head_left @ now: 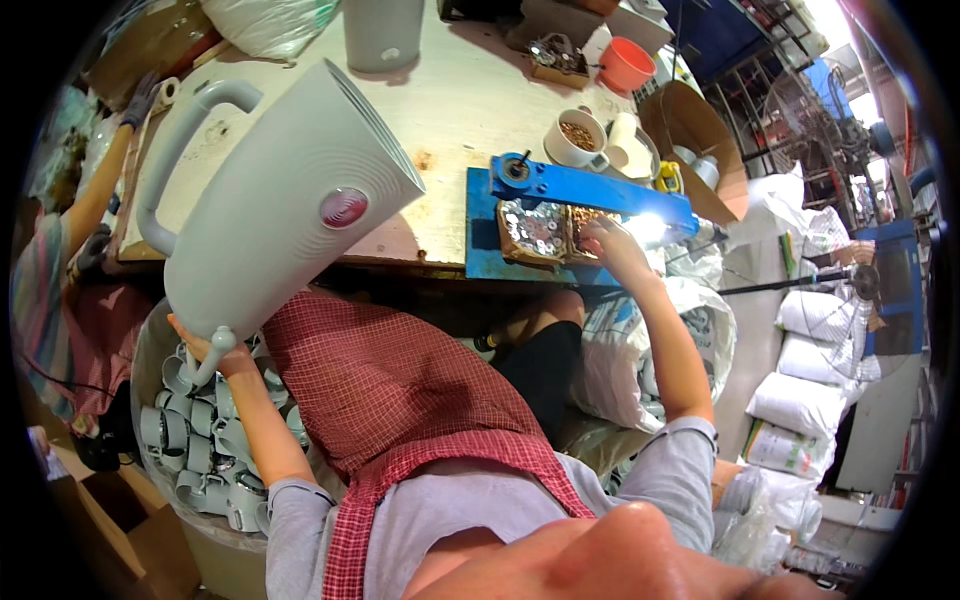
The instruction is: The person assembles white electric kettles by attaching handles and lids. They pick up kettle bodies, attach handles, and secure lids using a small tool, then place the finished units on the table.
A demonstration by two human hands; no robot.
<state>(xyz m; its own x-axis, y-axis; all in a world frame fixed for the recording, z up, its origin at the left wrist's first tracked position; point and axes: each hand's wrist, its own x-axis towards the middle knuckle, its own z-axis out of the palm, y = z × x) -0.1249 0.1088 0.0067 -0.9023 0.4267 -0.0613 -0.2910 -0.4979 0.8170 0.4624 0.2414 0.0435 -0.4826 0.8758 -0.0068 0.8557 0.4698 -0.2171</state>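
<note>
A large grey plastic jug [275, 200] with a side handle and a red oval badge is tilted over the table's front edge. My left hand [212, 350] holds it from below, by its lower end near a small grey knob [219, 343]; part of the palm is hidden behind it. At the right, my right hand [612, 247] dips with fingers pinched into a compartment of small copper-coloured parts [580, 222]. Whatever the fingertips hold is too small to make out. Silver washers [533, 228] fill the compartment beside it. A blue metal arm [590, 186] stretches just beyond, over a blue base plate [483, 235].
A bin of grey plastic pieces [205, 440] stands below my left arm. White sacks [640, 350] sit under my right. On the table are another grey vessel [384, 35], a cup of copper parts [575, 140] and a red bowl [627, 65]. Another person's arm [90, 215] is at far left.
</note>
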